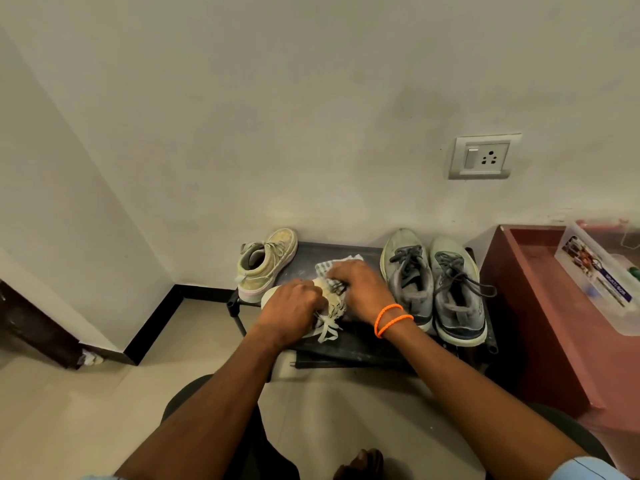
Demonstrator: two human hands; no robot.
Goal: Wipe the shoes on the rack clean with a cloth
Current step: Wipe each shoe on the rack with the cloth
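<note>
A low black shoe rack (349,344) stands against the wall. A beige high-top shoe (334,308) lies on its side at the rack's front left, its laces hanging loose. My left hand (292,303) grips this shoe by its sole side. My right hand (360,289), with orange bands on the wrist, holds a checked white-and-grey cloth (334,265) against the shoe's upper. The other beige high-top (265,263) stands upright at the rack's back left. A pair of grey running shoes (433,282) sits on the right side of the rack.
A reddish-brown cabinet (540,306) stands right of the rack, with a clear plastic box (602,275) on it. A wall socket (483,156) is above the rack. A dark door frame (38,327) is at the left. Pale tiled floor lies in front.
</note>
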